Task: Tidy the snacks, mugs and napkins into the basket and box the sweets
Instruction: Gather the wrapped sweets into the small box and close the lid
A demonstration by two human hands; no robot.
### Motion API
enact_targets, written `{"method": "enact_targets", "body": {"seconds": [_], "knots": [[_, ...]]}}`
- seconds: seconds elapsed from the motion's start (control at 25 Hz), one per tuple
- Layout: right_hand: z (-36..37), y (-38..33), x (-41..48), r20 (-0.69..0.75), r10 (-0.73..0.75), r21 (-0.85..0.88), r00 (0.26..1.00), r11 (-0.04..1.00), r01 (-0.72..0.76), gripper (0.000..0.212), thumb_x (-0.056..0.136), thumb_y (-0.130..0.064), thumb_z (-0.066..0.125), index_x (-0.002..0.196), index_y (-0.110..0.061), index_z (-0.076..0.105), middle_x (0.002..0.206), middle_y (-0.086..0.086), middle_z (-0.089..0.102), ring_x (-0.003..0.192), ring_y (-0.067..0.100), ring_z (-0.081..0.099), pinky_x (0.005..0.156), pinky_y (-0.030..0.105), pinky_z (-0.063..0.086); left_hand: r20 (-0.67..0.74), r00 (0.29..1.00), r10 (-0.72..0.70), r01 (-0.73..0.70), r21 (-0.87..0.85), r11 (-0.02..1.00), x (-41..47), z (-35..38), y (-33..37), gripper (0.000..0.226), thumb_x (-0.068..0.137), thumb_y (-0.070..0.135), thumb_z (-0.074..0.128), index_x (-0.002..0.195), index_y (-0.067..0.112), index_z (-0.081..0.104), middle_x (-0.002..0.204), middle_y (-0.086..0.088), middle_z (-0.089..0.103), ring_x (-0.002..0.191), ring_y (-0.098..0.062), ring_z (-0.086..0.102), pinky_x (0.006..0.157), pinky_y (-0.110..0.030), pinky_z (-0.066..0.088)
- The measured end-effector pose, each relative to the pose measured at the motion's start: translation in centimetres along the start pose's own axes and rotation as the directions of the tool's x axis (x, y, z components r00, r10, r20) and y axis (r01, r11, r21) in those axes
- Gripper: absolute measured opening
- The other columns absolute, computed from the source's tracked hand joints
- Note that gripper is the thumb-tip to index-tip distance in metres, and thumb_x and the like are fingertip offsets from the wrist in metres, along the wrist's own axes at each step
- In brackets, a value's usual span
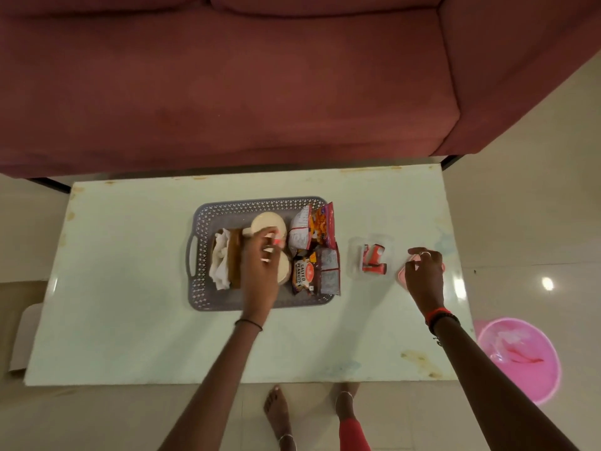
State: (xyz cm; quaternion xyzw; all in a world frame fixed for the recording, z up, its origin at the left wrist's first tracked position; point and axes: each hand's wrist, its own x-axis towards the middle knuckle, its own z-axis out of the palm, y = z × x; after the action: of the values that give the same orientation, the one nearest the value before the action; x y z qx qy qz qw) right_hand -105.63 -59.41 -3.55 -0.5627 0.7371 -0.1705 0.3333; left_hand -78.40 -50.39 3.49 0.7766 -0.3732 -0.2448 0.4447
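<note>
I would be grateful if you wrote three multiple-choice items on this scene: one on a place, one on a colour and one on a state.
1. Where is the clear box of sweets relative to the basket?
A. inside it
B. on the table, to its right
C. behind it

2. What colour is the basket?
A. grey
B. green
C. yellow

3. What state is the clear box in?
A. lid on
B. open, lid off
C. tipped over

Answers:
1 B: it stands on the tabletop beyond the snack packets.
2 A: its lattice walls are grey.
3 B: the pink lid lies beside it under the right hand.
</note>
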Motion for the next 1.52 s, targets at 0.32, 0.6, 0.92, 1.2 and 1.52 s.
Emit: {"method": "enact_targets", "body": {"seconds": [0.32,0.6,0.92,1.2,1.52], "knots": [[-3.0,4.1,4.5,0.133,0.05,-0.189,0.99,0.982,-0.024,0.034,0.085,0.0,0.05,0.118,-0.005,0.058,0.131,0.018,0.046,0.117,0.038,0.048,0.099,0.041,0.042,0.5,0.864,0.059,-0.192,0.22,0.956,-2.9,16.2,3.1,0.026,0.093,0.016,0.047,0.115,0.03,0.053,0.112,0.004,0.058,0.093,-0.015,0.061,0.062,-0.026,0.046],[-3.0,6.7,5.5,0.369,0.059,-0.42,0.928,0.901,0.11,0.068,0.082,-0.021,0.069,0.142,-0.012,0.037,0.146,0.018,0.031,0.129,0.038,0.039,0.107,0.043,0.036,0.498,0.862,-0.099,-0.174,0.472,0.864,-1.5,20.4,0.8,0.041,0.095,0.012,0.044,0.134,0.021,0.038,0.122,-0.008,0.05,0.097,-0.027,0.063,0.071,-0.045,0.056],[-1.2,7.5,5.4,0.376,0.038,-0.62,0.926,0.753,0.22,0.104,0.069,-0.041,0.078,0.149,-0.015,0.017,0.136,0.02,0.039,0.122,0.036,0.043,0.101,0.047,0.041,0.344,0.925,-0.163,-0.044,0.522,0.852,-2.2,20.4,-0.1,0.044,0.094,0.011,0.046,0.137,0.01,0.036,0.136,-0.013,0.042,0.122,-0.025,0.049,0.1,-0.033,0.044],[-1.9,5.2,5.8,0.303,0.086,-0.631,0.949,0.764,0.132,0.085,0.071,-0.029,0.078,0.14,-0.008,0.033,0.123,0.015,0.042,0.108,0.032,0.049,0.085,0.04,0.047,0.356,0.831,-0.428,0.25,0.449,0.858,-1.9,20.7,-0.8,0.039,0.097,0.009,0.038,0.136,0.006,0.038,0.136,-0.018,0.046,0.119,-0.031,0.052,0.094,-0.038,0.045],[-4.0,0.6,5.2,0.149,-0.124,-0.251,0.981,0.955,0.159,0.028,0.092,-0.009,0.049,0.115,-0.013,0.065,0.109,0.013,0.069,0.088,0.033,0.067,0.063,0.029,0.047,0.404,0.766,-0.5,0.346,0.395,0.851,-1.6,20.8,-1.0,0.035,0.094,0.008,0.041,0.128,0.004,0.048,0.131,-0.02,0.053,0.117,-0.031,0.054,0.088,-0.031,0.043]]}}
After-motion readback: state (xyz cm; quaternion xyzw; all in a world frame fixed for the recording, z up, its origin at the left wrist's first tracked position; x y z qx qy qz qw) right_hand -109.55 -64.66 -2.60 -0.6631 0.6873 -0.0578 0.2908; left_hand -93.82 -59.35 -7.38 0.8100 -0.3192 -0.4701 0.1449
